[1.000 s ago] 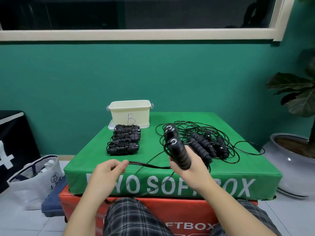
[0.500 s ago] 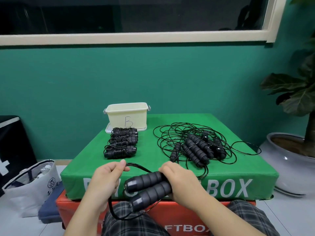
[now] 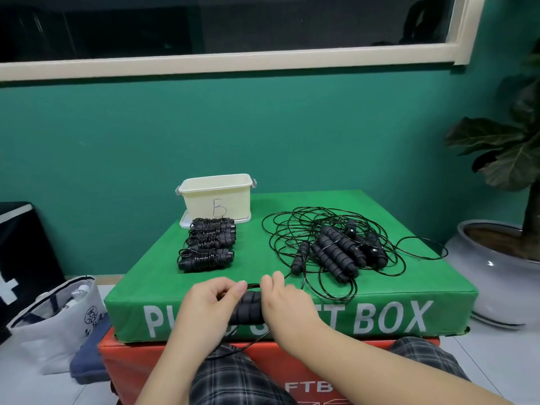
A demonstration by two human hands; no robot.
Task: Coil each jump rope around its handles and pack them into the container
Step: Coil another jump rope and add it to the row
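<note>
We've brought the handles (image 3: 247,308) down level between both hands, left (image 3: 204,305) pinching cord (image 3: 253,285), right (image 3: 287,304) gripping handles: coiling starts.

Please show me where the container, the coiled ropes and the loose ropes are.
container (image 3: 217,197): head view, front wall above the letter.
coiled ropes (image 3: 206,258): head view, nearest bundle's wrapped middle.
loose ropes (image 3: 336,252): head view, handles in the tangle.

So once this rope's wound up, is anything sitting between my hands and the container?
Yes. The row of coiled jump ropes lies directly in front of the cream container, between it and the handles your hands hold. The container's top is open.
</note>
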